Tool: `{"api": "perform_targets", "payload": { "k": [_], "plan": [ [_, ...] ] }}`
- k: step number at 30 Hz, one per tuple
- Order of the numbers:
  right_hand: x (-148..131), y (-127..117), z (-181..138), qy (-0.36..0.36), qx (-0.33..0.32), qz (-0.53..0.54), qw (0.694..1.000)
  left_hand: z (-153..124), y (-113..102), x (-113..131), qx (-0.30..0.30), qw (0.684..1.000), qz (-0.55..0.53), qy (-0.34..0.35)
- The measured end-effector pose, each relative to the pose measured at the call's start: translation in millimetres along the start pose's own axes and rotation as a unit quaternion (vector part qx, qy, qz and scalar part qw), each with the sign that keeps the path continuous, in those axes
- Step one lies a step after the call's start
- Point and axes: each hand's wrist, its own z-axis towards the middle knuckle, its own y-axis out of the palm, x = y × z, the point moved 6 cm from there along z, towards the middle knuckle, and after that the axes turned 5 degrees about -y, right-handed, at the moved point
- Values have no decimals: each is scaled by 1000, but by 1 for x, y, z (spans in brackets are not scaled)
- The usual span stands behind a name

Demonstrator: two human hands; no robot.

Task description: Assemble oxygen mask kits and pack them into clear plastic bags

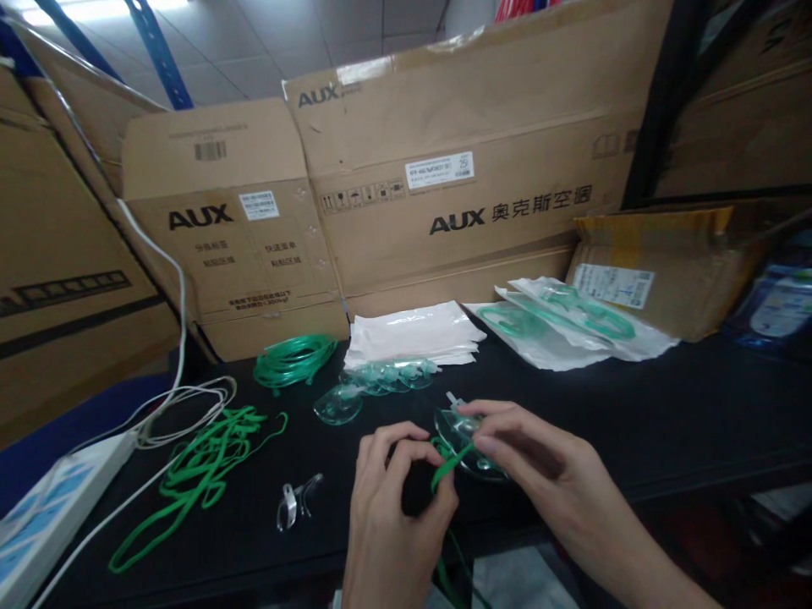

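My left hand (399, 499) pinches a green elastic strap (452, 463) between thumb and fingers near the table's front edge. Its loose tail hangs below that hand. On the other side, my right hand (539, 457) has its fingertips closed on the strap where it meets a clear green-tinted oxygen mask (452, 430). The mask lies on the black table, partly hidden behind my fingers, its white connector pointing up. Farther back stands a row of similar masks (339, 406). A tangle of green straps (206, 461) and small clear plastic pieces (295, 503) lie to the left.
Behind the masks are a coil of green tubing (295, 359), a stack of white pouches (412, 331) and filled pouches (571, 321). A power strip (63, 503) with white cable sits at left. Cardboard boxes (469, 169) wall off the back; a blue bottle (774, 300) stands right.
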Motion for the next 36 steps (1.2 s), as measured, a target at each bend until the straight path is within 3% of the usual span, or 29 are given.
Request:
{"api": "perform_targets", "payload": {
  "k": [4, 8, 12, 18, 21, 23, 26, 30, 33, 36],
  "plan": [
    [0, -20, 3, -3, 80, -28, 996, 1, -21, -12, 34, 998, 49, 0],
    [2, -42, 7, -9, 148, -66, 987, 0, -55, -31, 90, 988, 118, -51],
    [8, -45, 11, -1, 129, -82, 988, 2, -70, -47, 104, 977, 157, -96],
    [18, -36, 9, 10, 45, -127, 991, -2, -62, -59, 13, 983, 157, -90],
    [21, -34, 8, -9, 27, -171, 985, -5, -58, -54, -45, 985, 154, -59],
    [21, -31, 9, -34, 16, -199, 979, -5, -55, -44, -50, 988, 140, -47],
    [17, -22, 8, -71, -6, -227, 971, -1, -37, -22, -53, 992, 102, -48],
    [12, -7, 5, -75, -68, -204, 974, 5, 1, 4, -105, 992, 47, -50],
    [9, 0, 3, -70, -103, -171, 977, 8, 18, 10, -153, 987, 39, -39],
    [8, 3, 2, -58, -123, -156, 978, 9, 21, 8, -171, 984, 32, -35]
  ]
}}
